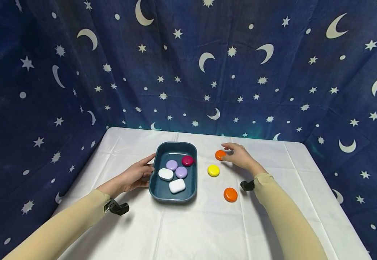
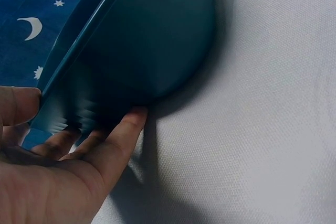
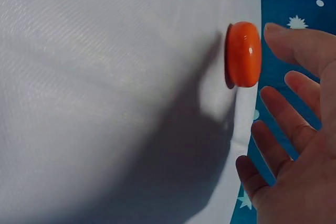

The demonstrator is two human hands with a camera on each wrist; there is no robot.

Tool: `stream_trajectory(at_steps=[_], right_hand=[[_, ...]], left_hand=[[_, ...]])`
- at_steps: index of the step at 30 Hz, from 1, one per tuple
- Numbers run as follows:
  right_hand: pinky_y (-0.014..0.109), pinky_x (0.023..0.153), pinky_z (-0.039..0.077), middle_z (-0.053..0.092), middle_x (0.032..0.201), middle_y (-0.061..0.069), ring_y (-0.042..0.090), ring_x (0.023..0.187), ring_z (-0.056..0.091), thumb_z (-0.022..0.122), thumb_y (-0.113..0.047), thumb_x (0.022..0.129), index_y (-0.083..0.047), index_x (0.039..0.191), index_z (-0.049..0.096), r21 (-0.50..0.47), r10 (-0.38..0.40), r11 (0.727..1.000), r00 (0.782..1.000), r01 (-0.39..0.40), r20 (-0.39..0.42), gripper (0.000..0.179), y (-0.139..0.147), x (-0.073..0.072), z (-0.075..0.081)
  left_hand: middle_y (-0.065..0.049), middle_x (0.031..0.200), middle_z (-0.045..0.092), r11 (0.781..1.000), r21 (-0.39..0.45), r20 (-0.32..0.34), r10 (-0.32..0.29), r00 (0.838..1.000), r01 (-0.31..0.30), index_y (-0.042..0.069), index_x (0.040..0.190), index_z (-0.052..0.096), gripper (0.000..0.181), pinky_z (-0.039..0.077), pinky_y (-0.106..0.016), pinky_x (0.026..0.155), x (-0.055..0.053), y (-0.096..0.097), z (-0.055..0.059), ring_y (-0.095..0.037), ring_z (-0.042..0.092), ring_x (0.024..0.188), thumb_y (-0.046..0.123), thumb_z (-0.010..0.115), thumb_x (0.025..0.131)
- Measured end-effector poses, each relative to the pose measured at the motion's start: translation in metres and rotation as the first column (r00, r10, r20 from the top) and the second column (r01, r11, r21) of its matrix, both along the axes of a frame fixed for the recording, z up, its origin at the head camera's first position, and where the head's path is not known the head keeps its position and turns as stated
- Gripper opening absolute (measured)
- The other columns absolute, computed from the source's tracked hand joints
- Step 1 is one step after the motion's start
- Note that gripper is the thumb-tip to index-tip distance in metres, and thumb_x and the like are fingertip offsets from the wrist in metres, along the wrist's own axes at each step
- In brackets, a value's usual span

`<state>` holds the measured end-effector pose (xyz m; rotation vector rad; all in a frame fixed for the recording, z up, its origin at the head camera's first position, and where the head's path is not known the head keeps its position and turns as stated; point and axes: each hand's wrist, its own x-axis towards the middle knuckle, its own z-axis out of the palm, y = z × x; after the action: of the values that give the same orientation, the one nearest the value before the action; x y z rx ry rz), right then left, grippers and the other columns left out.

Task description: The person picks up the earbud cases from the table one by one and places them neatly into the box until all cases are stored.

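Note:
A dark teal tray (image 1: 154,191) with high walls holds several rounded pieces: two lilac discs (image 1: 181,172), a crimson disc (image 1: 187,160), a white oval piece (image 1: 166,174) and a white rounded-rectangle piece (image 1: 177,186). My left hand (image 1: 135,175) touches the tray's left outer wall; in the left wrist view the fingers (image 2: 128,127) spread along the wall and a fingertip is at the rim. My right hand (image 1: 238,156) reaches over a glossy orange disc (image 1: 220,155) at the back. In the right wrist view, thumb and spread fingers stand just beside that disc (image 3: 245,54).
Right of the tray lie a yellow disc (image 1: 213,170) and, nearer the front, a second orange disc (image 1: 230,194). A white cloth (image 1: 201,231) covers the table. Dark blue curtains (image 1: 188,72) with moons and stars stand behind and at both sides.

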<state>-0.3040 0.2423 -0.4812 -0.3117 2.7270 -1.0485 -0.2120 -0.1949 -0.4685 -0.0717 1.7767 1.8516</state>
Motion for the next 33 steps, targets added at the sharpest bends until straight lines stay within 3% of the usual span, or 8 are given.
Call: stream_trajectory(at_steps=[6,14,33], right_hand=[[0.053,0.105,0.038,0.058,0.135,0.013,0.033,0.121,0.045,0.083,-0.03,0.086,-0.013,0.149,0.053,0.063,-0.008,0.998,1.0,0.007,0.019,0.072,-0.001,-0.002,-0.007],[0.059,0.108,0.027,0.06,0.134,0.014,0.035,0.122,0.045,0.084,-0.033,0.084,-0.015,0.148,0.055,0.158,-0.004,0.987,1.0,0.005,-0.005,0.072,-0.003,-0.003,-0.011],[0.056,0.105,0.03,0.06,0.132,0.014,0.035,0.12,0.043,0.085,-0.037,0.082,-0.017,0.146,0.057,0.204,-0.005,0.979,0.999,0.012,-0.033,0.072,-0.005,-0.006,-0.016]], left_hand=[[-0.019,0.164,0.027,1.0,-0.008,-0.002,-0.001,1.0,0.001,0.032,0.166,0.017,0.069,0.054,-0.043,0.079,0.0,-0.001,0.0,-0.03,0.055,0.118,0.01,0.045,0.107],[-0.019,0.164,0.026,1.0,-0.004,0.002,0.0,1.0,0.0,0.032,0.166,0.017,0.069,0.054,-0.043,0.08,-0.001,-0.001,-0.001,-0.029,0.056,0.117,0.01,0.046,0.107],[-0.018,0.166,0.023,1.0,-0.023,0.005,0.012,1.0,-0.011,0.033,0.165,0.019,0.068,0.054,-0.043,0.08,0.0,0.0,0.0,-0.028,0.057,0.114,0.011,0.046,0.107]])
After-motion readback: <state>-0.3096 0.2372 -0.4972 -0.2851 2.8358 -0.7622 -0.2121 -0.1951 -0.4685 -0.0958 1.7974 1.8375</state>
